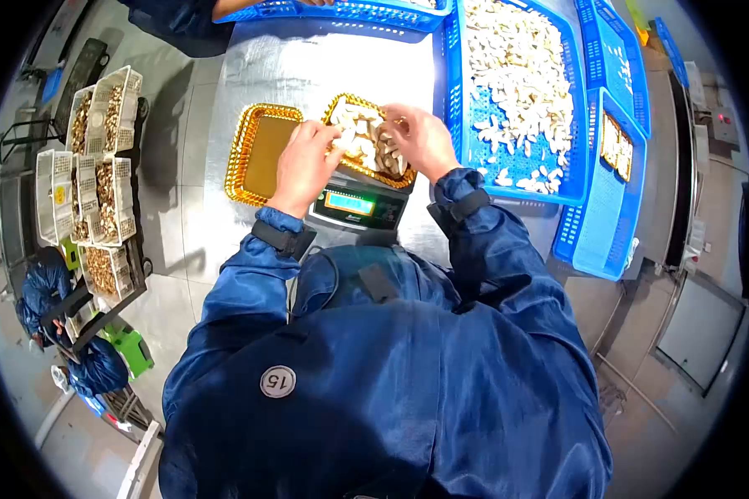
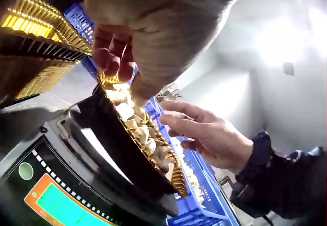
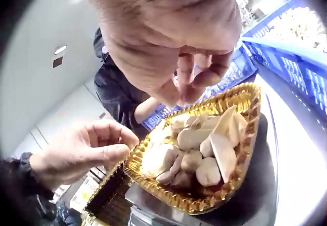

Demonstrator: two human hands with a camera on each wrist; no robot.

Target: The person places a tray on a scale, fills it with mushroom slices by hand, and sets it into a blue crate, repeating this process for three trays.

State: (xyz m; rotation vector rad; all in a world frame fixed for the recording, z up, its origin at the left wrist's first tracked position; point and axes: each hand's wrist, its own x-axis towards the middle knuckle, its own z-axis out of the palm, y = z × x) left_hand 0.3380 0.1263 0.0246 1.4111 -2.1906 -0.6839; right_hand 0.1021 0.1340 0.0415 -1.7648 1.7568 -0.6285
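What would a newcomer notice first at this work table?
Probably the shiny gold tray heaped with what look like pale mushroom pieces. It sits on a scale right before the person, with the left hand and right hand at it. Next comes the big blue crate to the right, strewn with more pale pieces, and an empty gold tray left of the scale.

- The filled tray (image 1: 338, 106) sat on the scale (image 1: 354, 208), which stood on the surface (image 1: 308, 66) straight before the person.
- The empty tray (image 1: 235, 158) lay just left of the scale.
- The left hand (image 1: 308, 162) and the right hand (image 1: 422, 137) were over the filled tray's left and right ends.
- The crate (image 1: 452, 100) of loose pieces stood just right of it.
- The baskets (image 1: 100, 166) stood well to the left, off the surface.
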